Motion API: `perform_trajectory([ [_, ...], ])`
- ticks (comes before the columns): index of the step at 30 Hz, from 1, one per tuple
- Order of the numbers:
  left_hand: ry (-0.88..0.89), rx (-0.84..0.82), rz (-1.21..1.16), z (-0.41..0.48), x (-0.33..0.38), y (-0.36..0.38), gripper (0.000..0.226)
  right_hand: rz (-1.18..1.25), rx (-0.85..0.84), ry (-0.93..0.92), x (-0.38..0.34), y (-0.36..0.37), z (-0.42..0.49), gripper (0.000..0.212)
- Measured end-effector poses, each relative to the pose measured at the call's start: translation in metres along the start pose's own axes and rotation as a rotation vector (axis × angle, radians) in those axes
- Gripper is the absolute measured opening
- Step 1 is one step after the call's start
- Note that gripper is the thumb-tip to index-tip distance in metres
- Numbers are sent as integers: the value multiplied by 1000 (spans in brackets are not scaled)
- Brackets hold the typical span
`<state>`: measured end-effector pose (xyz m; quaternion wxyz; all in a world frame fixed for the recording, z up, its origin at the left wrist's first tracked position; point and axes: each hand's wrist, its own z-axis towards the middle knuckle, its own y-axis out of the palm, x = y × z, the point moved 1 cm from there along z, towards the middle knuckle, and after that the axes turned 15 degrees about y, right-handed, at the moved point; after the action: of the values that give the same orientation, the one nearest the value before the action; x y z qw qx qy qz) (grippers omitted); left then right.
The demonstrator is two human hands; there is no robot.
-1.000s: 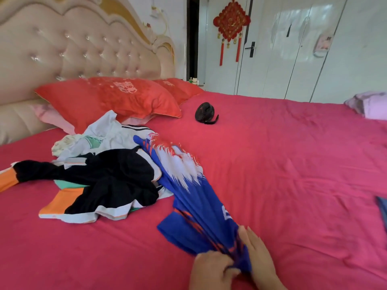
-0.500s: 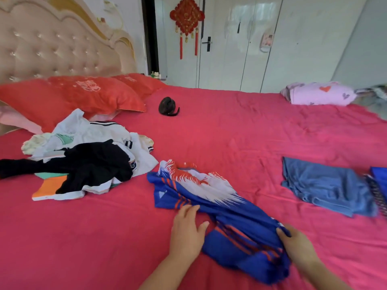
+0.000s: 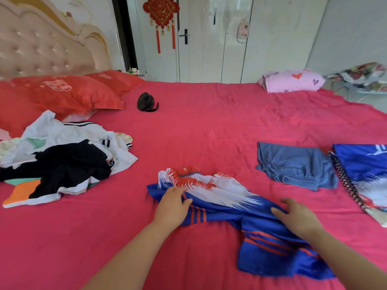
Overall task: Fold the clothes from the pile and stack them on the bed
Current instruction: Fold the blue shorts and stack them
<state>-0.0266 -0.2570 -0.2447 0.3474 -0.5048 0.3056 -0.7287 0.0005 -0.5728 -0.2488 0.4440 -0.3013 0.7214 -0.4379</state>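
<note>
A blue jersey [image 3: 226, 204] with white and red-orange markings lies crumpled on the red bed sheet [image 3: 209, 130] in front of me. My left hand [image 3: 172, 206] rests flat on its left part, fingers relaxed. My right hand [image 3: 297, 216] lies on its middle right part, fingers loosely spread. The unfolded pile [image 3: 62, 155] of white, black and orange clothes sits at the left. At the right lie folded grey-blue shorts [image 3: 297, 164] and a folded blue garment [image 3: 364, 172], side by side.
Red pillows [image 3: 62, 93] lie against the padded headboard [image 3: 41, 49] at the left. A small black fan [image 3: 146, 102] sits on the sheet near them. A folded pink blanket [image 3: 293, 81] rests at the far right corner. White wardrobe doors [image 3: 230, 38] stand behind.
The jersey was drawn out of the pile toward me and laid down on the sheet. Both hands let go of its bunched end and now rest spread apart on it. My view turned right.
</note>
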Motion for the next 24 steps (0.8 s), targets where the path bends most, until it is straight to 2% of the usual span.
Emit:
perform_trajectory([
  [5,115,-59,68,53,13,13,42,-186,-10,-31,-12,32,7,51],
  [7,140,-195,215,72,12,23,51,-271,50,-73,-8,40,4,55],
  [10,114,-499,384,84,-3,37,76,-283,160,-128,0,46,3,57],
  [11,102,-559,390,83,-8,40,77,-275,195,-158,1,46,4,52],
  [13,103,-589,365,79,-9,45,60,-330,243,-211,-3,40,9,37],
  [15,136,-510,345,79,0,45,41,-440,289,-239,-14,26,19,27],
  [17,131,-390,218,85,20,29,48,-455,377,-224,-34,2,35,24],
  [19,47,-240,58,96,39,1,55,-280,477,-198,-61,-25,54,24],
  [22,-120,80,-191,113,37,-36,39,138,462,-243,-111,-53,71,37],
  [24,-251,179,-393,113,17,-43,58,235,384,-348,-136,-48,63,49],
])
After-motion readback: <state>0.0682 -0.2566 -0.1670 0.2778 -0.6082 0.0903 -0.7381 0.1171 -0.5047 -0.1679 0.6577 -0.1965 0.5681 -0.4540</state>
